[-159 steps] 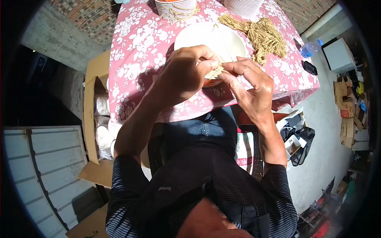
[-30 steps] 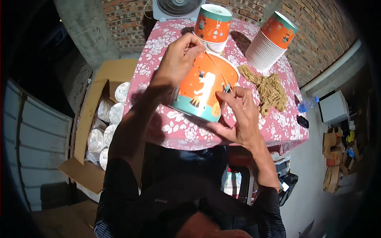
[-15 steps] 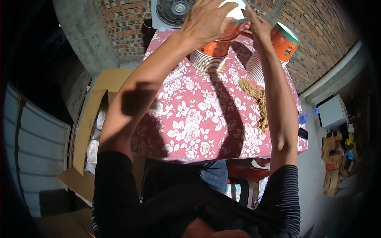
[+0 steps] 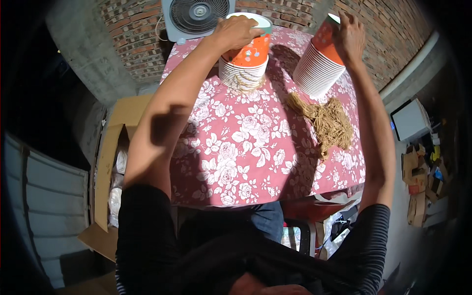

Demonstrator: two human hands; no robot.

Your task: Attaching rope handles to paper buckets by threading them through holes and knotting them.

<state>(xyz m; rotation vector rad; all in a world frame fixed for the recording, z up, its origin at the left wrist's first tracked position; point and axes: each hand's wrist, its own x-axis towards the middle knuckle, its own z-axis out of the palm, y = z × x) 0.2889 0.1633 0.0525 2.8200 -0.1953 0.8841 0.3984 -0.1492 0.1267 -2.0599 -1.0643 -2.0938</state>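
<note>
A stack of white-rimmed paper tubs (image 4: 241, 73) stands at the far middle of the table, its top tub (image 4: 251, 51) orange with a green band. My left hand (image 4: 235, 32) is closed over the rim of that top tub, fingers reaching inside. To the right leans a taller stack of paper tubs (image 4: 319, 69), also topped by an orange tub (image 4: 324, 40). My right hand (image 4: 350, 39) grips this one at its upper right side, the fingertips partly hidden. Tan string (image 4: 333, 125) lies bundled in front of the right stack; thin strands cling round the left stack's lower part.
A floral pink tablecloth (image 4: 236, 152) covers the table. A grey box fan (image 4: 199, 12) stands at its far left corner, before a brick wall (image 4: 132, 34). An open cardboard box (image 4: 110, 167) is left of the table; small boxes (image 4: 418, 182) lie on the floor at right.
The tub both hands held up over the left stack now sits on it. My right hand has moved away right to the other stack's top tub; my left hand has come lower.
</note>
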